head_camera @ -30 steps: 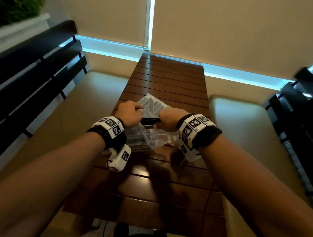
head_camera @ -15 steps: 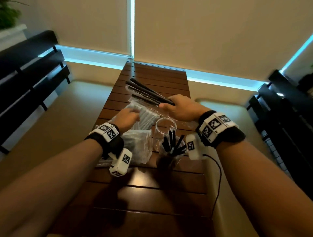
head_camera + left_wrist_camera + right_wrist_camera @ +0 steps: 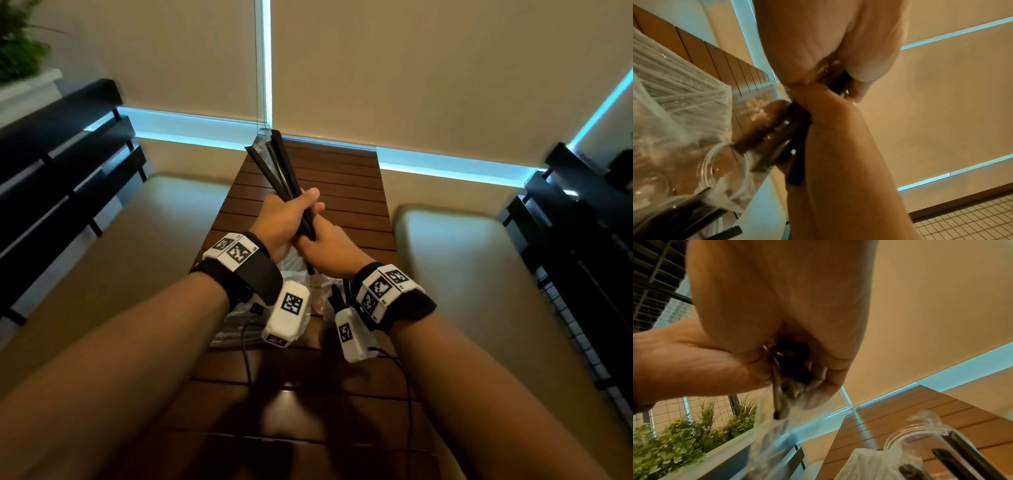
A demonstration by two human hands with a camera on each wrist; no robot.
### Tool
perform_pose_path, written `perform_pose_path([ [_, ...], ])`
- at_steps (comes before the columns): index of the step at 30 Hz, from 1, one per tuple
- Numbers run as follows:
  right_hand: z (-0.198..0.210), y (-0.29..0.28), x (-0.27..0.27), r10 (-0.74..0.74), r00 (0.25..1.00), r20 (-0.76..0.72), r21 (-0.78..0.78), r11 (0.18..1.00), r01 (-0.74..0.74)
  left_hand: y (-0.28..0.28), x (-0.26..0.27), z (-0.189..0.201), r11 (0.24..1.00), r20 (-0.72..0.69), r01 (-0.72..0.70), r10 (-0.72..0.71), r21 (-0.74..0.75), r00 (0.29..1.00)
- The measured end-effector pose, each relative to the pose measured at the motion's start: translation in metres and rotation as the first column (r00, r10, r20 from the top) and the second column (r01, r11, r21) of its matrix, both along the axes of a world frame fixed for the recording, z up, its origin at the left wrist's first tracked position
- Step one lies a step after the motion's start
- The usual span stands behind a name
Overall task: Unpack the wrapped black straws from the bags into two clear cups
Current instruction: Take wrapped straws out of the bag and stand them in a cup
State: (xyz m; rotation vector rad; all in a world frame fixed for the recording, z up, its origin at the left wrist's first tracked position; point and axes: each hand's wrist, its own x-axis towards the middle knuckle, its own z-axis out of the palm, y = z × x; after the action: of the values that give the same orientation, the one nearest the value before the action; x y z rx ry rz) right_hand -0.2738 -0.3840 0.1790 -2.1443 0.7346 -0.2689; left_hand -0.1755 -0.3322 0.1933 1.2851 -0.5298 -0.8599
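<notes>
Both hands hold one bundle of wrapped black straws point(image 3: 274, 164) raised above the wooden table point(image 3: 308, 185). My left hand point(image 3: 291, 214) grips the bundle higher up, and my right hand point(image 3: 325, 245) grips its lower end. The straws fan up and away from me. In the left wrist view the lower ends of the straws point(image 3: 793, 126) stick out beside an empty clear cup point(image 3: 725, 162). The right wrist view shows loose clear wrapping point(image 3: 777, 410) trailing below my fist, and a second clear cup point(image 3: 906, 439) holding black straws point(image 3: 953, 449).
Clear bags of straws point(image 3: 233, 325) lie on the table under my left wrist. Cushioned bench seats point(image 3: 462, 274) flank the narrow table, with black slatted backs point(image 3: 68, 164) beyond them. A planter with greenery point(image 3: 684, 443) stands to the left.
My left hand left the bag and joined the right hand on the straw bundle. The bundle swung from lying flat and pointing left to pointing up and away, over the table's middle.
</notes>
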Motion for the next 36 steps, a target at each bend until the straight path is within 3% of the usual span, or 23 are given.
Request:
perform_pose_path([
  [3, 0.005, -0.004, -0.007, 0.082, 0.993, -0.083, 0.008, 0.997, -0.082, 0.000, 0.001, 0.003, 0.995, 0.104, -0.104, 0.105, -0.010, 0.989],
  [5, 0.018, -0.009, -0.015, -0.046, 0.990, 0.135, 0.071, 0.997, 0.037, 0.001, 0.007, -0.001, 0.991, 0.274, -0.133, 0.122, 0.021, 0.954],
  [7, 0.041, -0.012, -0.022, -0.228, 0.877, 0.423, 0.063, 0.973, 0.223, 0.005, 0.009, -0.005, 0.984, 0.440, -0.159, 0.109, 0.078, 0.892],
  [9, 0.066, -0.010, -0.025, -0.247, 0.774, 0.582, -0.011, 0.950, 0.312, 0.008, 0.006, -0.013, 0.977, 0.574, -0.167, 0.062, 0.132, 0.817],
  [11, 0.080, -0.003, -0.019, -0.180, 0.788, 0.589, -0.107, 0.949, 0.296, 0.009, -0.003, -0.017, 0.977, 0.680, -0.146, 0.001, 0.156, 0.734],
  [14, 0.070, 0.008, -0.006, -0.074, 0.897, 0.436, -0.303, 0.926, 0.224, 0.009, -0.017, -0.017, 0.981, 0.832, -0.099, -0.089, 0.170, 0.548],
  [16, 0.057, 0.007, -0.008, -0.073, 0.912, 0.404, -0.388, 0.889, 0.242, 0.012, -0.022, -0.019, 0.982, 0.867, -0.082, -0.107, 0.168, 0.487],
  [19, 0.049, 0.002, -0.019, -0.105, 0.888, 0.449, -0.387, 0.872, 0.299, 0.015, -0.022, -0.016, 0.990, 0.836, -0.059, -0.079, 0.132, 0.544],
  [22, 0.044, 0.000, -0.025, -0.136, 0.905, 0.403, -0.318, 0.906, 0.278, 0.010, -0.030, -0.010, 0.983, 0.888, -0.083, -0.108, 0.161, 0.446],
  [23, 0.042, 0.000, -0.027, -0.157, 0.891, 0.426, -0.269, 0.918, 0.290, 0.007, -0.034, -0.009, 0.984, 0.878, -0.071, -0.114, 0.165, 0.464],
  [26, 0.039, -0.006, -0.034, -0.240, 0.814, 0.529, -0.197, 0.898, 0.393, 0.001, -0.045, -0.015, 0.993, 0.768, 0.090, -0.115, 0.075, 0.630],
  [28, 0.037, -0.006, -0.039, -0.248, 0.811, 0.529, -0.204, 0.891, 0.405, -0.002, -0.047, -0.025, 0.984, 0.714, 0.177, -0.135, 0.016, 0.687],
  [31, 0.038, -0.009, -0.046, -0.270, 0.805, 0.529, -0.207, 0.878, 0.431, 0.003, -0.047, -0.038, 0.992, 0.669, 0.128, -0.104, 0.014, 0.736],
  [33, 0.039, -0.014, -0.050, -0.297, 0.790, 0.535, -0.190, 0.870, 0.456, 0.009, -0.049, -0.046, 0.991, 0.708, 0.129, -0.105, 0.020, 0.699],
  [36, 0.041, -0.020, -0.056, -0.323, 0.796, 0.512, -0.182, 0.865, 0.467, 0.016, -0.054, -0.051, 0.992, 0.841, 0.117, -0.095, 0.038, 0.533],
])
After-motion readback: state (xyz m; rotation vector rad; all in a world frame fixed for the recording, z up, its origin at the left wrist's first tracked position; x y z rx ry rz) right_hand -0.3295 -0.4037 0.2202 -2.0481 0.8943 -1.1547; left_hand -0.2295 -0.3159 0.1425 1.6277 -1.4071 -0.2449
